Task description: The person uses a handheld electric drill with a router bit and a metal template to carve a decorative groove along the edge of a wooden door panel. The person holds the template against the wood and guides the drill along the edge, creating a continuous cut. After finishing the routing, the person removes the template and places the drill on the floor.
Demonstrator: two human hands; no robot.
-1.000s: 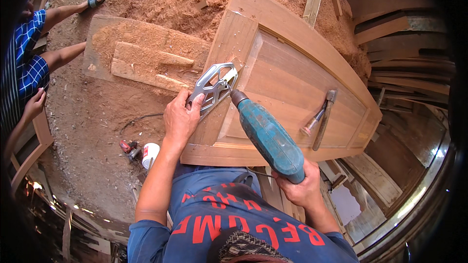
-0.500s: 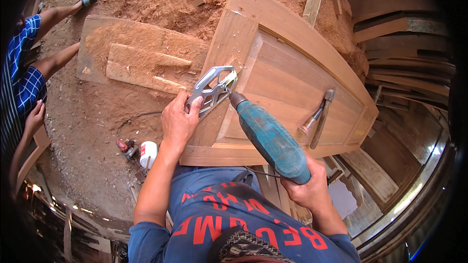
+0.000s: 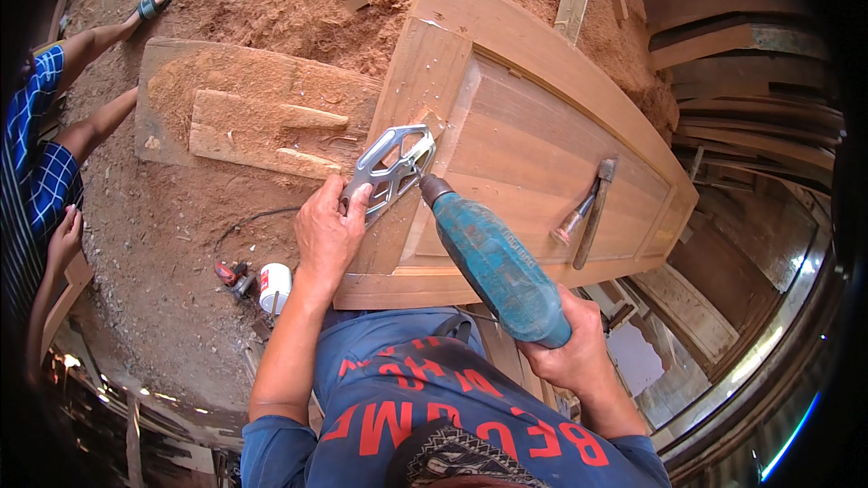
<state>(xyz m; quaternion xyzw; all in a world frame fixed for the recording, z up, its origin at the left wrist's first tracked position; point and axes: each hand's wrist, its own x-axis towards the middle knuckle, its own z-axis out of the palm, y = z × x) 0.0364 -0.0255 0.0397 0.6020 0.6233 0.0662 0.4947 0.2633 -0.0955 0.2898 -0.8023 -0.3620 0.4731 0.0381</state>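
The wooden door (image 3: 533, 140) lies flat before the person and serves as landmark. The grey metal frame (image 3: 392, 170), an openwork piece, sits over the door's left stile, beside the inner panel. The left hand (image 3: 327, 224), at the door's left edge, is closed on the frame's near end, thumb on top; its fingers beneath are largely hidden. The right hand (image 3: 574, 348), just off the door's near edge, is wrapped round the rear of a blue power drill (image 3: 497, 267); the trigger finger cannot be made out. The drill slants across the door's near edge, chuck toward the frame; whether the bit touches the frame cannot be told. On the door's panel, right of the drill, rest a hammer (image 3: 592, 217) and a shorter tool (image 3: 571, 220), close together. Left of the door, a sawdust-strewn board (image 3: 161, 95) lies on the ground. Nearer the person on that side stand a white container (image 3: 276, 280) and, just beside it, a red-and-dark tool (image 3: 235, 279). Farther left of the door is another person's sandalled foot (image 3: 154, 3). Beyond the door's far edge spreads reddish sawdust (image 3: 298, 0).
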